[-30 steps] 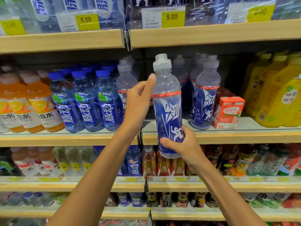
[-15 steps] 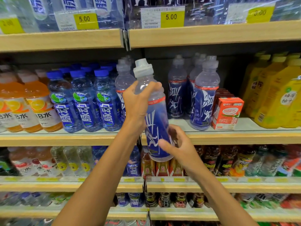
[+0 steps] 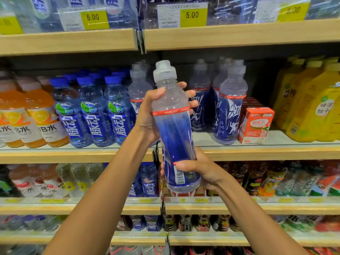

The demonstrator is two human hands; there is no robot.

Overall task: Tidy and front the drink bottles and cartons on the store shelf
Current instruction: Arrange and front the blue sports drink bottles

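Note:
A clear sports bottle with a dark blue label and a grey cap (image 3: 174, 131) hangs in front of the middle shelf (image 3: 257, 152), tilted a little left at the top, its barcode facing me. My left hand (image 3: 152, 115) grips its clear upper part, fingers wrapped round the far side. My right hand (image 3: 200, 168) holds its lower end, thumb across the label by the barcode. Matching blue-label bottles (image 3: 230, 107) stand on the shelf behind and to the right. A red and white drink carton (image 3: 255, 125) stands beside them.
Blue-capped water bottles (image 3: 92, 113) and orange drink bottles (image 3: 38, 116) fill the shelf's left side, yellow bottles (image 3: 312, 105) the far right. A gap on the shelf lies behind the held bottle. Upper shelf (image 3: 239, 34) carries yellow price tags; lower shelves hold more drinks.
The bottle first swung left and tilted, then came back towards the centre and turned so that its barcode faces me. My left hand's grip shifted round its upper part; my right hand stays at the base.

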